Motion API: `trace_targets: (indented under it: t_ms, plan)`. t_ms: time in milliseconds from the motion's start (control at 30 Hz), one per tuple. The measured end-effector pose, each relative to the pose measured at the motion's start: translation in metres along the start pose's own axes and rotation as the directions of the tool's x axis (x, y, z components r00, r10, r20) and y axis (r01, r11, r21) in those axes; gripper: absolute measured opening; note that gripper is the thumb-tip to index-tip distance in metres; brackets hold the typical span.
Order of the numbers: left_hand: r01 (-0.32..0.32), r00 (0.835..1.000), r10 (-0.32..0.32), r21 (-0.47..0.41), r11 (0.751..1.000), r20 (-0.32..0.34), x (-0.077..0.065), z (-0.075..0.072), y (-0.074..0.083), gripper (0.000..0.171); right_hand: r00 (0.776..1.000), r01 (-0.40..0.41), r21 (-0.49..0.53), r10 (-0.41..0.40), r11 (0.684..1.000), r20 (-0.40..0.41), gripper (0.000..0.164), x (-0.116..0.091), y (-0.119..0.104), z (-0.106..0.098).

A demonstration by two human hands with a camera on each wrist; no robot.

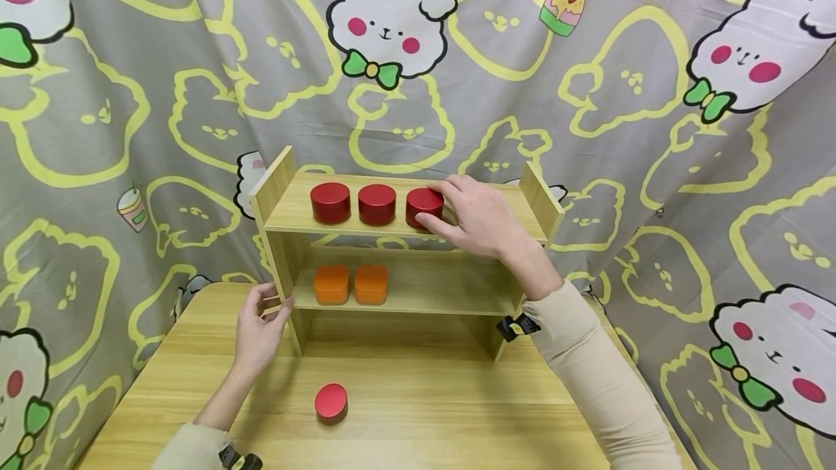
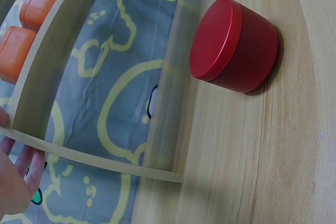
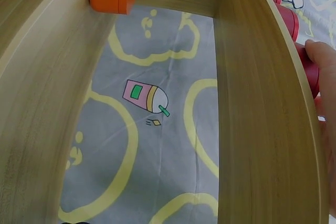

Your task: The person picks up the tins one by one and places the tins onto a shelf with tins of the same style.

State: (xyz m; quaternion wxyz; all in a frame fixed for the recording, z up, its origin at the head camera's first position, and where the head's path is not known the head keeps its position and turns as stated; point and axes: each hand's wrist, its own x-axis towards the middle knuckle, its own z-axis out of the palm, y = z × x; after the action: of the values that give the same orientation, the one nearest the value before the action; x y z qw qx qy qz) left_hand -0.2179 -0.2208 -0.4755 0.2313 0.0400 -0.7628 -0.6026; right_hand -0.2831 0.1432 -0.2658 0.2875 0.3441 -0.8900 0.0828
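Observation:
On the top board of a wooden shelf (image 1: 418, 303) stand three round red tins in a row. My right hand (image 1: 480, 216) holds the rightmost red tin (image 1: 423, 210) between thumb and fingers; the right wrist view shows the thumb against that tin (image 3: 308, 69). The middle tin (image 1: 376, 205) and left tin (image 1: 330, 203) stand apart to its left. My left hand (image 1: 260, 325) grips the shelf's left side panel (image 1: 277, 267) at its front edge, thumb in front and fingers behind. Another red tin (image 1: 331, 403) stands on the table in front, near the left hand.
Two orange boxes (image 1: 332, 285) with rounded corners stand side by side on the middle board, left part. The shelf stands on a wooden table (image 1: 418, 412). A grey patterned curtain (image 1: 418, 122) hangs close behind and around it.

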Motion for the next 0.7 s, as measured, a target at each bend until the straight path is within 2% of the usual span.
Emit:
trace_targets:
  t_ms: [300,433,700]
  plan:
    - [-0.003,1.000,0.003,-0.012,1.000,-0.006,0.000,0.001,-0.001,0.034,1.000,0.025,-0.009,-0.025,1.000,0.003,0.076,-0.007,0.002,-0.003]
    - [-0.006,1.000,0.006,-0.016,1.000,-0.007,-0.001,0.001,-0.002,0.033,0.995,0.079,-0.023,-0.080,0.997,-0.060,0.077,-0.015,-0.001,-0.005]
    - [0.003,1.000,-0.003,-0.003,1.000,-0.005,-0.001,0.001,0.000,0.034,0.969,0.173,-0.043,-0.178,0.984,-0.170,0.076,-0.037,-0.011,-0.010]
